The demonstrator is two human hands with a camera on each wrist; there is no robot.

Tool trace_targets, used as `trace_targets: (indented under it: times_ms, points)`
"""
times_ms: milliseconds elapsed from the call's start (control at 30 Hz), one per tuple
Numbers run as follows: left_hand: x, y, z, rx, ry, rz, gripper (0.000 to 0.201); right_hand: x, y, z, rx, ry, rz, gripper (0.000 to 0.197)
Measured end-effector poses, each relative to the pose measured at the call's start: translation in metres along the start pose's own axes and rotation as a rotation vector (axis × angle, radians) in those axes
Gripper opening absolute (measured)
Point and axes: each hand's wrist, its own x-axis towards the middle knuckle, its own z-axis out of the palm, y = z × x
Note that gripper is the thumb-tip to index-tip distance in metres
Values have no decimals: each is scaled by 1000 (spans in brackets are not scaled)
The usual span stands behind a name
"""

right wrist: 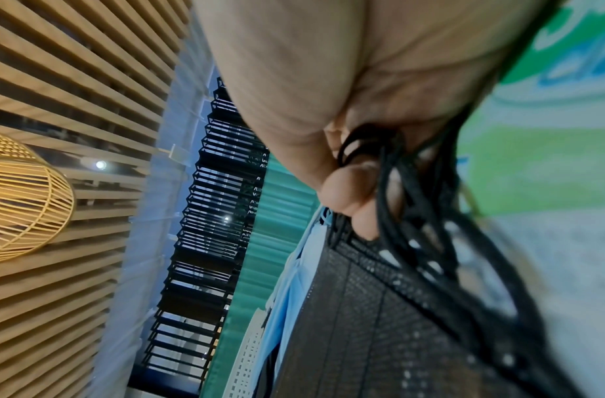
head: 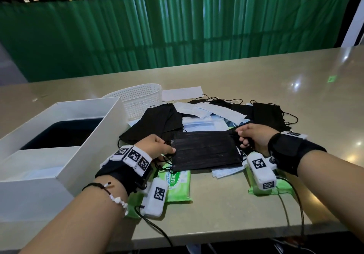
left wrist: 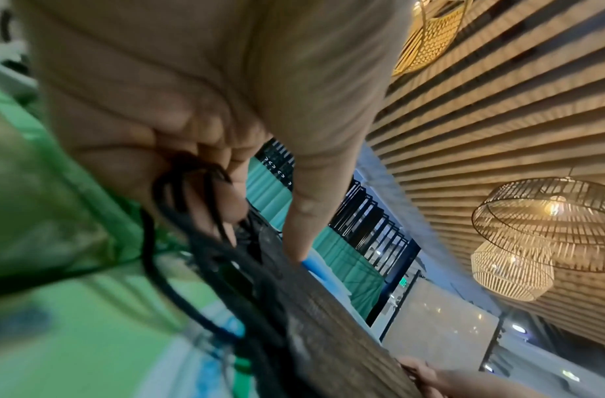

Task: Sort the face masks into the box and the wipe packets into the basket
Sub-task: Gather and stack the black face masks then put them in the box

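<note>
A stack of black face masks [head: 204, 150] lies stretched between my hands near the table's front. My left hand [head: 161, 148] pinches its left edge and ear loops [left wrist: 192, 188]. On the other side my right hand [head: 250, 140] grips the bunched right ear loops [right wrist: 389, 172]. More black masks [head: 157, 122] and pale blue ones [head: 206, 111] sit in a pile behind. Green wipe packets [head: 178, 184] lie under my wrists, another at the right [head: 275, 189]. The white box [head: 65, 135] stands left, the white mesh basket [head: 137, 100] behind it.
A white paper sheet [head: 182, 94] lies behind the pile. The beige table [head: 295, 96] runs wide to the right, and its front edge passes just below my forearms. A green curtain hangs behind the table. Camera cables trail from both wrists.
</note>
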Motion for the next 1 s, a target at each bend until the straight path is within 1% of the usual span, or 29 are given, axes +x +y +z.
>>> trace_targets:
  times_ms: [100,200,267,333,367,467,533,700,833,933,1000]
  points:
    - [-3,2,3,61,21,7,23,0,0,1,-12,3,-5,18]
    - [-7,5,7,49,57,0,27,2,2,0,-15,-3,-10,17]
    - [-7,5,6,64,118,14,30,2,2,-1,-18,-6,-8,16]
    - [-8,4,4,137,201,16,33,2,3,-2,-25,-7,-8,18]
    - [-9,4,2,167,204,8,31,2,3,-2,-29,-10,-8,18]
    - [-11,8,3,185,141,-34,22,2,2,-2,-35,-19,-2,18]
    - [-12,11,4,184,126,-46,20,0,0,-2,-32,-18,-1,19]
    - [-6,10,7,262,90,-24,23,-4,0,-2,-36,-20,-6,17]
    - [-5,11,7,343,52,-48,26,-6,-2,1,-29,-15,-14,18]
    - [-5,12,3,288,29,-42,19,-5,-2,0,-22,-10,-11,19]
    - [-2,13,0,155,6,-38,17,-5,-1,-1,-22,-13,-9,18]
